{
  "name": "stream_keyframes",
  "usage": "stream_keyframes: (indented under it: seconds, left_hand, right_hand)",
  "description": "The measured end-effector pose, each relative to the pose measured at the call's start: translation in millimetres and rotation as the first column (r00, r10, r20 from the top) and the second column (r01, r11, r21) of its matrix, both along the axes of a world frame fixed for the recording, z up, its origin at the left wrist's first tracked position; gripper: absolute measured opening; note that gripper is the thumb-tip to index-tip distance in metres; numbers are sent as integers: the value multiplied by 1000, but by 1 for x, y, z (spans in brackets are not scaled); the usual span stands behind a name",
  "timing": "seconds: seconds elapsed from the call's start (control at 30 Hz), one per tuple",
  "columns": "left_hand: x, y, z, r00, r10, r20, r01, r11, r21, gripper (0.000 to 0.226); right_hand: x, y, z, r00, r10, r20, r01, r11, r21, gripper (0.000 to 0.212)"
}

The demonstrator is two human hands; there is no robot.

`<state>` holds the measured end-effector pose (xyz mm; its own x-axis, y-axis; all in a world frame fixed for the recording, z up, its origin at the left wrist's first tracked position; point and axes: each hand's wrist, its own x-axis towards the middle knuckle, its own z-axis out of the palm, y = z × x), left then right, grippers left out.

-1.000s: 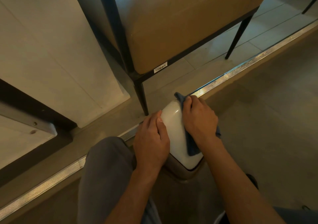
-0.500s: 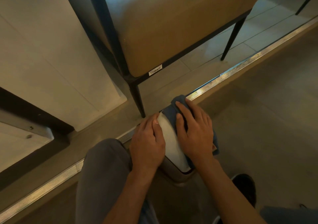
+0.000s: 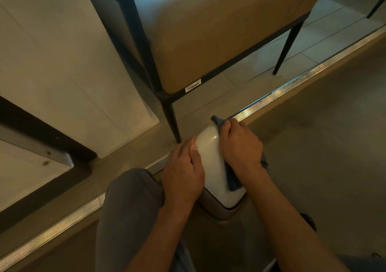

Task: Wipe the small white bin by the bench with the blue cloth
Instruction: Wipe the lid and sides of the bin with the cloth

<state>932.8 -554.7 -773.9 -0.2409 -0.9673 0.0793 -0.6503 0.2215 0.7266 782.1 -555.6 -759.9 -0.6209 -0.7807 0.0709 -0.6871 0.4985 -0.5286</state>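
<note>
The small white bin [image 3: 213, 163] stands on the floor in front of me, its glossy lid facing up. My left hand [image 3: 183, 171] rests on the lid's left edge, fingers curved over the side. My right hand [image 3: 240, 148] presses the blue cloth [image 3: 231, 179] against the lid's right side. The cloth pokes out beyond my fingertips at the far end and below my wrist at the near end; most of it is hidden under the hand.
A tan cushioned bench [image 3: 219, 31] on black legs stands just beyond the bin; its nearest leg [image 3: 172, 121] is close to the bin's far left corner. A ribbed metal floor strip [image 3: 292, 88] runs diagonally behind. A white wall panel [image 3: 62, 62] is at left. My grey-trousered knee [image 3: 129, 209] is below.
My right hand slid with the cloth from the middle of the lid's far end back to its right side, uncovering more of the white lid. My left hand stayed on the left edge.
</note>
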Motion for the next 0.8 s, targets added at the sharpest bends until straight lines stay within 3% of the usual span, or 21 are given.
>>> stream_keyframes:
  seconds: [0.13,0.27,0.53,0.7,0.8]
  left_hand:
    - [0,0,1,1000,28,0,-28,1000,-2,50]
    - [3,2,2,999,30,-14,-31,1000,-1,49]
    - [0,-1,4,999,-22,45,22,1000,-5,57]
    - [0,1,9,998,-36,57,36,999,-2,49]
    - [-1,1,10,997,-41,65,41,999,4,50]
  right_hand:
    - [16,-12,-2,968,209,-139,-204,978,54,44]
    - [17,7,-11,931,297,-215,-320,943,-85,41]
    - [12,53,-33,985,101,-142,-140,943,-302,44]
    - [6,73,-41,991,-73,113,103,952,-289,50]
    - [1,71,-38,974,-108,199,153,961,-231,50]
